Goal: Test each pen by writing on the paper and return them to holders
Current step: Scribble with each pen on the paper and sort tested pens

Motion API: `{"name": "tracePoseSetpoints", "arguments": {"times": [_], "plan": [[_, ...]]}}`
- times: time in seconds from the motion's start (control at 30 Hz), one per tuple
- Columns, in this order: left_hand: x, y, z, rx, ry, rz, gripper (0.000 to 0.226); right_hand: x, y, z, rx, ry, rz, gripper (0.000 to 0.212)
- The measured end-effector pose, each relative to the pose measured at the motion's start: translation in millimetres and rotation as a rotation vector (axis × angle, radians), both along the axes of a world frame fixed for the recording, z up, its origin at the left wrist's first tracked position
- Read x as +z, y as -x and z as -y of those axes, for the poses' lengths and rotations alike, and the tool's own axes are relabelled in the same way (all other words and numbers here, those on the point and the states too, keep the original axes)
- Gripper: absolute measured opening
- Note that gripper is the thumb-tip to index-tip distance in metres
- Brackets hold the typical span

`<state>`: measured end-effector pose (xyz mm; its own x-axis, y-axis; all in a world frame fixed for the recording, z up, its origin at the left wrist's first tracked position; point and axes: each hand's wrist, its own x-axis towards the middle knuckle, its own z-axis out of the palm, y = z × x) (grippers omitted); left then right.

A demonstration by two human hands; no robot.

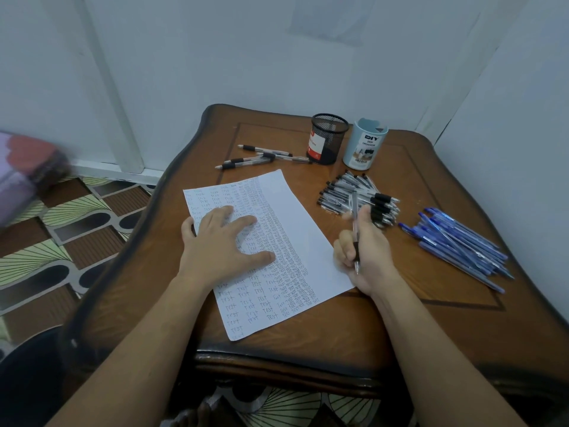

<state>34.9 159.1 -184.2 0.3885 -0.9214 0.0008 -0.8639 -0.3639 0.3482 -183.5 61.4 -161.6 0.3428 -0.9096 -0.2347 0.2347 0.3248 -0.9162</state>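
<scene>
The wooden counter (400, 328) is carrying a sheet of paper (308, 241), which is lying at its middle and is filled with rows of "test". The left hand (218, 241) is pressing flat on the paper, its fingers (243, 221) spread. A pile of blue pens (455, 245) is lying at 3 o'clock and a heap of black-grip pens (348, 192) at 1 o'clock. A black mesh holder (328, 138) and a light-blue holder (363, 146) are standing at 12 o'clock. At the paper's 4 o'clock edge, the right hand (366, 251) is pinching a clear pen (355, 223).

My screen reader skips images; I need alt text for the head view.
A right hand holds a pen at the edge of a paper filled with "test", which the left hand presses flat on a wooden table. Beyond: black-grip pens, blue pens, a mesh holder, a pale blue holder.
</scene>
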Motion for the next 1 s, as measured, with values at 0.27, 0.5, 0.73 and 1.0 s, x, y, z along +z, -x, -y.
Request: {"name": "tracePoseSetpoints", "arguments": {"times": [0.27,0.5,0.73,1.0], "plan": [[-0.1,-1.2,0.5,0.002,-0.002,-0.008,0.087,5.6,-3.8,0.4,0.056,0.078,-0.103,0.022],[1.8,0.1,0.2,0.014,-0.012,-0.01,0.083,47.5,-5.8,26.8,0.083,0.593,-0.852,0.025],[3.3,0.7,0.7,0.016,-0.008,-0.023,0.085,78.8,6.6,127.0,-0.004,0.722,-1.282,0.017],[4.2,0.8,1.7,0.025,0.0,-0.023,0.083,54.6,4.9,152.1,0.137,0.543,-1.391,0.024]]}}
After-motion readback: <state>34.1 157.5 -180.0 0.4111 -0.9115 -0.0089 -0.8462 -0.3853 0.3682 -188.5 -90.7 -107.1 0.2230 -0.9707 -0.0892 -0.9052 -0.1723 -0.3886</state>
